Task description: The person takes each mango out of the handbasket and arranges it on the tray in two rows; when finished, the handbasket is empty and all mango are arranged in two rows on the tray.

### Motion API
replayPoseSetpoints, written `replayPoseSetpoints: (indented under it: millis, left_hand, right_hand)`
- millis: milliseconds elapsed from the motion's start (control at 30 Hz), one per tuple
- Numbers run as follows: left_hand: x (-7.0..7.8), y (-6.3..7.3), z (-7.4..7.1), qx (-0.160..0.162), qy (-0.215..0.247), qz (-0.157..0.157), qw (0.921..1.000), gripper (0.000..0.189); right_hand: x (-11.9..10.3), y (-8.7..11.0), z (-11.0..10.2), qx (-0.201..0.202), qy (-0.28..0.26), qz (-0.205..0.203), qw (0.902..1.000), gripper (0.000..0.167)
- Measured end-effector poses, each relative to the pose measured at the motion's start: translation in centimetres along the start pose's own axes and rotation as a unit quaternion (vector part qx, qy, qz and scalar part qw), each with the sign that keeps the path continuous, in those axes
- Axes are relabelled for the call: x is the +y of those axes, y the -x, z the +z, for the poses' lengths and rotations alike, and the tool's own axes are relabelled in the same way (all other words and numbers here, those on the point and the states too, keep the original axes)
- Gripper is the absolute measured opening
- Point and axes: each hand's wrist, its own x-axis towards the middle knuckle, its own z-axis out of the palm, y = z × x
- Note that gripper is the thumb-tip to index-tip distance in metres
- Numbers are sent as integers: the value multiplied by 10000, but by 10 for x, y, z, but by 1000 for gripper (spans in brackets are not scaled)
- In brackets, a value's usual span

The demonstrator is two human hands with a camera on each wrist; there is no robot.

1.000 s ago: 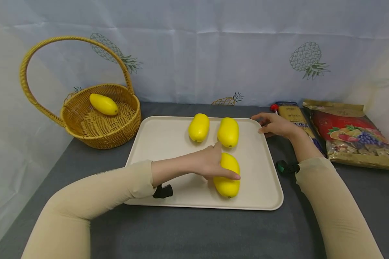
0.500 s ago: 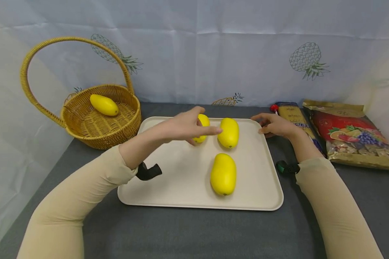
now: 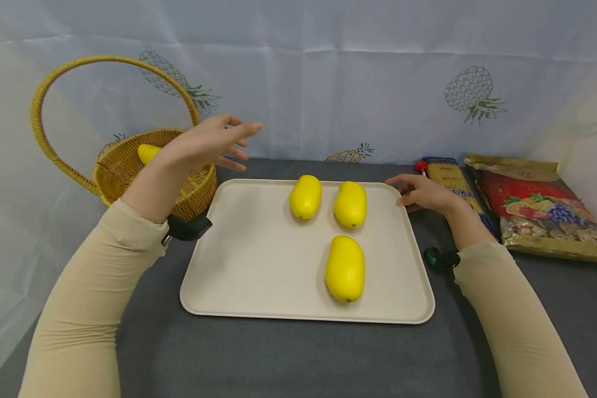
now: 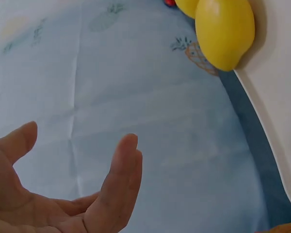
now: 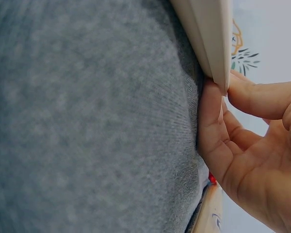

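Note:
My left hand [image 3: 211,139], empty with its fingers spread, is raised by the right side of the wicker basket [image 3: 113,176], overlapping its rim in the head view. In the left wrist view, the thumb and fingers [image 4: 120,174] stand apart with nothing between them. My right hand [image 3: 422,192] pinches the far right corner of the cream tray [image 3: 254,260]; its thumb lies over the rim [image 5: 214,43] and its fingers underneath. On the tray are three oblong yellow fruits: one at the back [image 3: 305,197], one beside it [image 3: 350,204] and one nearer [image 3: 345,269]. Another yellow fruit [image 3: 147,153] lies in the basket, partly hidden by my left arm.
The basket's tall handle [image 3: 38,105] arches up at the left. Behind my right hand lie a yellow-and-blue packet [image 3: 450,177], a small red ball-shaped thing [image 3: 420,166] and a red-and-gold bag [image 3: 547,204]. A pale curtain [image 3: 328,99] hangs along the back of the grey-covered table [image 3: 298,354].
My left hand has left the nearer fruit and swung up and left, over the back fruit, to beside the basket. That nearer fruit has shifted slightly. My right hand stays at the tray corner.

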Motion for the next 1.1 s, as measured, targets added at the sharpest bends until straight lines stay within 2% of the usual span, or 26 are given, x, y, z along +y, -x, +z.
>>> replayPoseSetpoints:
  millis: [133, 300, 433, 567, 667, 800, 967, 1100]
  left_hand:
    - [-11, 0, -24, 96, 264, -178, 9994, 93]
    - [-31, -7, -53, 177, 492, -512, 9973, 98]
    - [-49, -13, -74, 450, 784, -794, 9927, 94]
    - [-69, -16, -92, 854, 1110, -1021, 9849, 87]
    - [-81, -17, -100, 1263, 1593, -1237, 9713, 88]
    - [-91, -20, -106, 1826, 2192, -1560, 9457, 87]
    - [-98, -24, -108, 2386, 2419, -1792, 9233, 86]
    - [-101, -27, -107, 2840, 2596, -1813, 9050, 85]
  right_hand:
    - [-1, 0, 0, -15, -17, -62, 10000, 62]
    - [0, -1, 0, -31, -14, -56, 10000, 61]
    - [2, -1, 0, -36, -28, -38, 10000, 62]
    - [3, -2, -1, -22, -48, -27, 10000, 62]
    - [4, -4, -2, -13, -33, -23, 10000, 62]
    - [4, -4, -3, -13, -18, -27, 10000, 62]
    - [2, -3, -2, -20, -23, -9, 10000, 61]
    - [2, -3, -1, -12, -19, -4, 10000, 61]
